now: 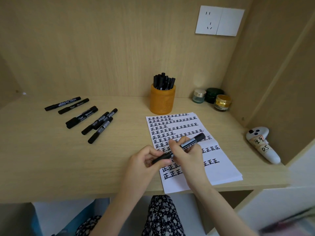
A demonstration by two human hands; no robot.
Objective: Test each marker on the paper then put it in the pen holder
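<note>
Hands: both are clamping one marker (179,148) over the paper (226,169); left hand (144,160) is gripping the lower cap end, right hand (185,150) the barrel.
Pen holder: the pen holder (162,101) is standing behind the paper, crowded with markers.
Untested markers: six loose markers (81,116) are lying on the bench (51,159), left.
Risk: cap may be seating crooked or the tip smearing fingers; the full holder could be tipping on insertion.
</note>
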